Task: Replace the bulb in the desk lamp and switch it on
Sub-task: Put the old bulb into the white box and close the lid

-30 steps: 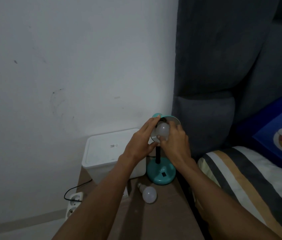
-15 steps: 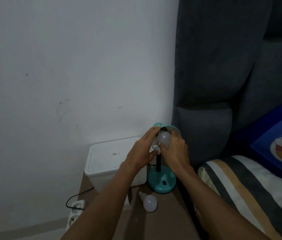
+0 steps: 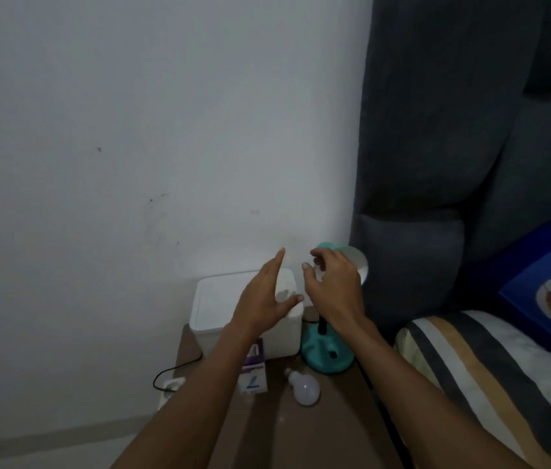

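The teal desk lamp stands at the table's back right, base [image 3: 326, 355] on the wood and shade [image 3: 359, 263] tilted toward me. My right hand [image 3: 333, 287] hovers in front of the shade, fingers loosely curled and apart, and it hides the fitted bulb. My left hand [image 3: 265, 301] is flat and spread, left of the lamp, over the white box, holding nothing. A loose white bulb [image 3: 305, 388] lies on the table in front of the base.
A white lidded box [image 3: 230, 299] sits against the wall on the brown bedside table [image 3: 318, 434]. A purple-and-white bulb carton [image 3: 253, 374] lies beside my left forearm. A power strip [image 3: 170, 387] with a black cord sits left of the table. Grey headboard and striped bedding are on the right.
Both hands have come off the bulb in the lamp shade. My left hand swung out to the left and opened flat; my right hand loosened its fingers.
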Motion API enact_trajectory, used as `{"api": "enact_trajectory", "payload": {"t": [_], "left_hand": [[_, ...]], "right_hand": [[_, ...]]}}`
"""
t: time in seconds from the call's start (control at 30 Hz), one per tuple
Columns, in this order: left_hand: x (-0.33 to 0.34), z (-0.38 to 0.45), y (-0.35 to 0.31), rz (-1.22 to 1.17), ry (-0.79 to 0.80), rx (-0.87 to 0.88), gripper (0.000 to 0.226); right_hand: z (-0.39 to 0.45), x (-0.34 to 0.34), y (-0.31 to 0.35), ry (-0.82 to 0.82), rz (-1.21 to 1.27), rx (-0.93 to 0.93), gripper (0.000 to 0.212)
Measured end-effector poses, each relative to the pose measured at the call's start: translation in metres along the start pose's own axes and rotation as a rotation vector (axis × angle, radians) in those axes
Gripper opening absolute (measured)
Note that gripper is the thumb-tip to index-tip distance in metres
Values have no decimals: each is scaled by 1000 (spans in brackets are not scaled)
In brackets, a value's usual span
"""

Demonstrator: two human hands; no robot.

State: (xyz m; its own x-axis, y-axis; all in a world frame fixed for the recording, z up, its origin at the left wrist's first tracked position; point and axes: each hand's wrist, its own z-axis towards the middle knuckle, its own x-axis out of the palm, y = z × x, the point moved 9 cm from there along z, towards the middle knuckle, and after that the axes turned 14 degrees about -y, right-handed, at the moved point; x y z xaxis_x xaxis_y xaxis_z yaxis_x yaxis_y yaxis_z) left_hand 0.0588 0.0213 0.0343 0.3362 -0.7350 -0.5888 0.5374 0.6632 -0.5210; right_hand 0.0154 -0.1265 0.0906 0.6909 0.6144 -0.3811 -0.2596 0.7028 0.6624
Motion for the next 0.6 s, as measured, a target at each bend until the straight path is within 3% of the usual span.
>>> {"api": "enact_trajectory", "payload": {"t": [0.2, 0.47, 0.5, 0.6], "left_hand": [[-50, -32, 78, 52, -122, -267, 104], [-67, -71, 177, 78, -61, -565, 137], [-64, -73, 186, 54, -50, -593, 135], [-56, -76, 199, -49, -45, -624, 101]], "right_hand": [[-39, 68, -3, 225, 4, 70, 53], [-68, 145, -80, 465, -136, 274, 136], [-69, 152, -87, 490, -142, 282, 141], [-69, 162, -92, 537, -107, 272, 141]]}}
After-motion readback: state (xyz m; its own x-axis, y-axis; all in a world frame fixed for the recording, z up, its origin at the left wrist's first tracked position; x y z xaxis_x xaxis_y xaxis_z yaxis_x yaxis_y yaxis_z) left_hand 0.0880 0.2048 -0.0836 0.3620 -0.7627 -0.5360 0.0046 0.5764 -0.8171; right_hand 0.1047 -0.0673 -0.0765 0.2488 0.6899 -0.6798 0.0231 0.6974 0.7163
